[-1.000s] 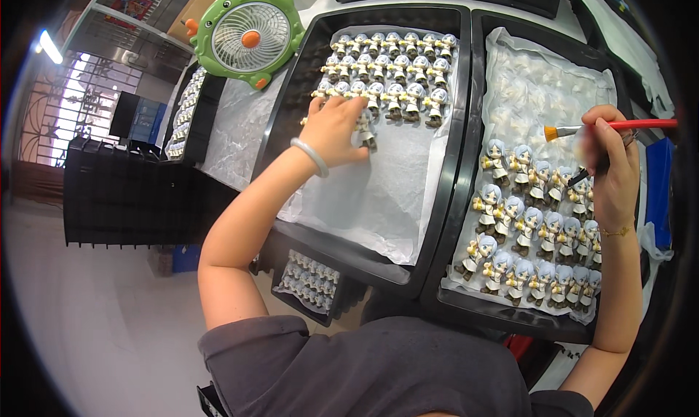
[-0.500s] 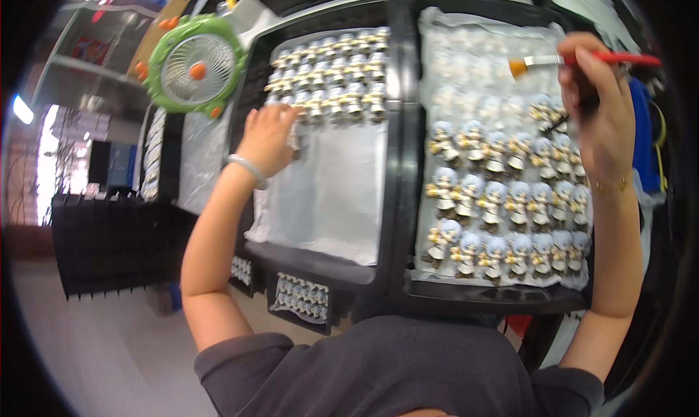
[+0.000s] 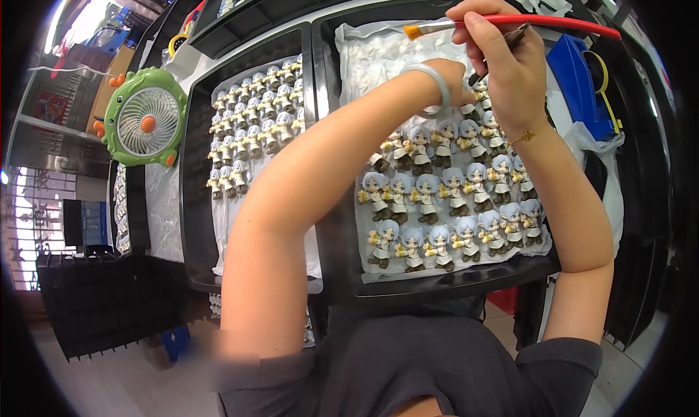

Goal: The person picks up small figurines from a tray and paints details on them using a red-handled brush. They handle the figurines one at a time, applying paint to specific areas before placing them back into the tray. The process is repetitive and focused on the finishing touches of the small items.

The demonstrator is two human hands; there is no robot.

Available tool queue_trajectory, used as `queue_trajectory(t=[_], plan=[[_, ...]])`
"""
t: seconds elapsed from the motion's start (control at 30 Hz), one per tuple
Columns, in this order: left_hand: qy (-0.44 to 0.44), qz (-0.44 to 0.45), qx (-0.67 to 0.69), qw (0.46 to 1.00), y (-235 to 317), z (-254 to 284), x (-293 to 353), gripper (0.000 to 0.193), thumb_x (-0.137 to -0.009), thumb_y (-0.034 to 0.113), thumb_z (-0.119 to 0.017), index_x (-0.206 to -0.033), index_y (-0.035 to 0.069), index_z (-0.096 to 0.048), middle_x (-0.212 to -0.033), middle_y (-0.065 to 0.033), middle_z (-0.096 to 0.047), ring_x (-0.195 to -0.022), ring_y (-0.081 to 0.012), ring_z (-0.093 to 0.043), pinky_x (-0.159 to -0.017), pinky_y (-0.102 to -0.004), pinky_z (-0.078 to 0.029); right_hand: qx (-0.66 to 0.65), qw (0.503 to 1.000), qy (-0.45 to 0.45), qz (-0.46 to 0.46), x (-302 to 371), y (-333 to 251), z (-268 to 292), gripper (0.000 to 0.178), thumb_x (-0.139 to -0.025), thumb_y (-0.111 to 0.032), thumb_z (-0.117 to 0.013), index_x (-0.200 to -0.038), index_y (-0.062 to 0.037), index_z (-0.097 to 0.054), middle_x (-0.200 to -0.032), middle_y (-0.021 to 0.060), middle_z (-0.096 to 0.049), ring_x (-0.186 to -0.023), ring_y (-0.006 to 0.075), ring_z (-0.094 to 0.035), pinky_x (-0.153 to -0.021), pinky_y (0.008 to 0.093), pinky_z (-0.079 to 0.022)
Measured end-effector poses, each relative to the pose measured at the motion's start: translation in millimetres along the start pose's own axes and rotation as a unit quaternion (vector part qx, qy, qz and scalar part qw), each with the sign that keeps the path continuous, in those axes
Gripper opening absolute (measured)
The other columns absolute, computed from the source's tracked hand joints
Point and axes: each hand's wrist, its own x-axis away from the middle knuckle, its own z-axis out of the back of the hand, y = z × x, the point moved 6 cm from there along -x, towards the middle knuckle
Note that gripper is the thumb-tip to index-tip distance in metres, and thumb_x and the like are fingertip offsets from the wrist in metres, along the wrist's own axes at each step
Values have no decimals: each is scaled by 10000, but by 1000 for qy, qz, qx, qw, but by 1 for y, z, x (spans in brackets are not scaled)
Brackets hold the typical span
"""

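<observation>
My right hand (image 3: 510,67) is closed around a paintbrush (image 3: 524,21) with a red handle and orange bristles. A thin dark tool (image 3: 477,80) also sits in that hand, its tip pointing down at the figurines; its exact kind is unclear. My left hand (image 3: 450,78) reaches across to the right tray, close beside the right hand, and its fingertips are mostly hidden. Under both hands, small pale-haired figurines (image 3: 427,191) in white and yellow lie in rows on a white plastic liner (image 3: 364,53). More such figurines (image 3: 253,140) fill the upper part of the left tray.
Black trays (image 3: 318,89) stand side by side, with a raised rim between them. A green fan (image 3: 145,122) is at the left. At the right are a blue holder (image 3: 582,85) and a crumpled plastic bag (image 3: 593,147). Another black tray (image 3: 291,16) lies at the back.
My left hand has moved from the left tray to the right tray, beside my right hand. The brush stays in the right hand. The whole view has shifted.
</observation>
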Motion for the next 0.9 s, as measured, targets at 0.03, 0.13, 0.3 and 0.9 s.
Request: queue_trajectory(t=[0.03,0.13,0.3,0.9], plan=[[-36,39,-12,999,25,34,28,420,-727,364,-547,-956,12,-538,-873,-158,-585,-835,-269,-559,-747,-337,-425,2,1000,10,-2,1,-1,6,171,-809,-155,-472,-850,-28,-578,-652,6,-540,-526,13,-400,-443,149,-296],[48,54,110,991,28,93,88,377,-748,294,-552,-1026,46,-497,-842,-143,-594,-786,-236,-578,-699,-324,-439,-16,1000,-1,-2,4,-10,-3,178,-808,-161,-473,-847,-22,-576,-649,9,-538,-526,14,-401,-438,152,-294],[75,144,511,844,24,131,199,378,-872,178,-360,-1226,58,-303,-1013,-103,-514,-840,-119,-509,-710,-248,-411,-27,998,-54,-31,13,-16,-17,195,-815,-167,-451,-840,-12,-567,-648,17,-523,-523,18,-397,-434,154,-289],[123,-14,344,931,49,141,290,730,-538,58,-603,-1185,110,-267,-1091,-138,-403,-894,-213,-461,-767,-308,-347,-41,983,-100,-149,29,7,-36,200,-807,-181,-457,-818,-14,-566,-605,4,-505,-503,8,-388,-444,149,-284]])
